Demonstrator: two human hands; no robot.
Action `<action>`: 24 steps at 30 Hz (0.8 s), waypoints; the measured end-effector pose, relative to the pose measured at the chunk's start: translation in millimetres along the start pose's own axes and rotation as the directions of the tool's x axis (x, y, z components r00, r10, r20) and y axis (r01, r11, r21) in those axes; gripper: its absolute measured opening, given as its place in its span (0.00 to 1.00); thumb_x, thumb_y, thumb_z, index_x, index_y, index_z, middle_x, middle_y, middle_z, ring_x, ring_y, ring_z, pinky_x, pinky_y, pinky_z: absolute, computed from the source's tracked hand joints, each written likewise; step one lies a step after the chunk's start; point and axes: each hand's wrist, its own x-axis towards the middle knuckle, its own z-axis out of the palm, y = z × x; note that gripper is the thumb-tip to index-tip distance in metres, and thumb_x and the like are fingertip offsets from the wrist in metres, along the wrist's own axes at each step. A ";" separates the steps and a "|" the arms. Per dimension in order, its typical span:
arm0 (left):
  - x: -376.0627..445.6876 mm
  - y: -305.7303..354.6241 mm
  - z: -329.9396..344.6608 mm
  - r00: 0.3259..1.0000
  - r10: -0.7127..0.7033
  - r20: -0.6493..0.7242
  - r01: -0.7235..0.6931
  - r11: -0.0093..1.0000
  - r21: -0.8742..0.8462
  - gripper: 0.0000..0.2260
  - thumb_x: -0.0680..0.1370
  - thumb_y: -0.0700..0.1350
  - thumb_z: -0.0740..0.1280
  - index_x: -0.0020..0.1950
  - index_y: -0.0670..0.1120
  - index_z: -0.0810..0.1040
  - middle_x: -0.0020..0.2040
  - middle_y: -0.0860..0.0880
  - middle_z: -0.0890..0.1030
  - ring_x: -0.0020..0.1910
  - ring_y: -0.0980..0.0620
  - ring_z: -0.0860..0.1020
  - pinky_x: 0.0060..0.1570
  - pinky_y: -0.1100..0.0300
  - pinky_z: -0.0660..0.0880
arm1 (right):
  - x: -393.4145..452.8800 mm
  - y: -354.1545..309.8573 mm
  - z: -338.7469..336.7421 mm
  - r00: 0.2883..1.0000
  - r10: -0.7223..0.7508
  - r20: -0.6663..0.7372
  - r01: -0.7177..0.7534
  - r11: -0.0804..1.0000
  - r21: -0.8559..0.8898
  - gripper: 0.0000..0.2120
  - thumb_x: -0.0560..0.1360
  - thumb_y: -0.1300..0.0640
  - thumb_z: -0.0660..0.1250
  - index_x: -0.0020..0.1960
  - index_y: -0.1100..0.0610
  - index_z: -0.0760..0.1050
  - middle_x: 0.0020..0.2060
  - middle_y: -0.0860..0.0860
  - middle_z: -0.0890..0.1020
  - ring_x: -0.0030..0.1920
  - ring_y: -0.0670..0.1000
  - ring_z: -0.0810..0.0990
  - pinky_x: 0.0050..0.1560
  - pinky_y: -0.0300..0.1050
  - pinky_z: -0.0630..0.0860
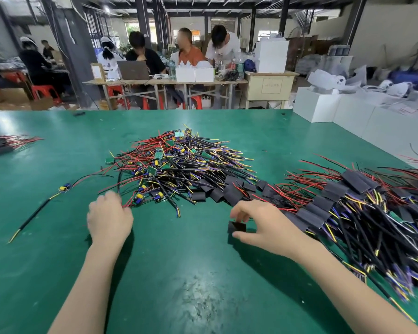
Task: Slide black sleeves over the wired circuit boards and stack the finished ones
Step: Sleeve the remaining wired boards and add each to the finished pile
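On the green counter (179, 273), near its front edge, the right hand (263, 227) pinches a single black sleeve (237, 227) between thumb below and fingertips above, the sleeve resting on or just over the counter surface; which of the two I cannot tell. The left hand (109, 218) lies knuckles-up with its fingers curled forward at the near edge of the pile of bare circuit boards (174, 165), where red wires meet its fingertips; whether it actually grasps a wire is hidden by the back of the hand. That pile sits in the middle of the counter, a tangle of small green boards with red, black, yellow and purple leads. Just beside its right edge lies a loose heap of empty sleeves (217, 191), touching the wires. Further right, a long stack of finished boards (336, 201) runs along the counter's right side, each with a black sleeve on and leads fanning outward. One lone wired board (64, 188) lies apart to the left of the left hand, its black cable stretching toward the front. A small bundle of sleeved pieces (7, 143) sits at the far left edge. Beyond the counter, several people sit at a wooden table (164, 81) with a laptop (133, 69) and white boxes (194, 74).
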 end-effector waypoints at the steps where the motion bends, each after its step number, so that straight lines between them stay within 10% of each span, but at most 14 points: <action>1: 0.4 2.6 3.0 0.996 0.088 0.016 -0.087 0.996 -0.036 0.17 0.76 0.36 0.65 0.64 0.37 0.74 0.61 0.34 0.76 0.61 0.34 0.71 0.57 0.44 0.70 | -5.1 0.4 0.9 1.000 -0.003 0.002 0.003 1.000 -0.022 0.13 0.71 0.48 0.72 0.53 0.50 0.75 0.45 0.45 0.79 0.48 0.47 0.75 0.51 0.46 0.72; 5: -0.5 7.5 18.4 0.935 0.322 0.147 -0.332 0.942 0.050 0.19 0.80 0.43 0.64 0.71 0.43 0.70 0.69 0.43 0.73 0.67 0.41 0.68 0.63 0.46 0.68 | -14.8 2.1 7.1 0.999 0.003 -0.032 -0.006 0.995 -0.103 0.13 0.71 0.47 0.71 0.53 0.49 0.77 0.46 0.44 0.79 0.50 0.48 0.75 0.52 0.43 0.71; 12: -1.2 11.8 18.0 0.956 0.293 -0.002 -0.291 0.949 0.119 0.08 0.74 0.43 0.72 0.51 0.43 0.78 0.49 0.43 0.82 0.54 0.39 0.73 0.49 0.49 0.67 | -15.7 4.1 4.6 0.998 0.069 -0.009 -0.070 0.996 -0.053 0.15 0.69 0.45 0.73 0.54 0.47 0.80 0.43 0.46 0.80 0.46 0.47 0.77 0.49 0.44 0.73; 16: -2.2 10.5 19.8 0.968 0.245 -0.046 -0.249 0.962 -0.113 0.16 0.76 0.36 0.69 0.62 0.37 0.74 0.54 0.38 0.76 0.52 0.36 0.75 0.52 0.46 0.70 | -18.2 4.9 2.4 0.993 0.110 -0.030 -0.111 0.994 -0.016 0.18 0.70 0.47 0.73 0.58 0.47 0.79 0.44 0.43 0.78 0.45 0.46 0.77 0.50 0.42 0.73; 24: -3.0 11.8 3.6 0.906 0.060 -0.418 -0.266 0.850 -0.455 0.07 0.74 0.31 0.66 0.51 0.38 0.78 0.51 0.35 0.75 0.45 0.53 0.69 0.51 0.63 0.66 | -20.1 5.4 -2.7 0.984 0.155 -0.091 -0.153 0.988 0.030 0.17 0.69 0.48 0.74 0.56 0.50 0.80 0.45 0.46 0.80 0.44 0.46 0.78 0.49 0.47 0.75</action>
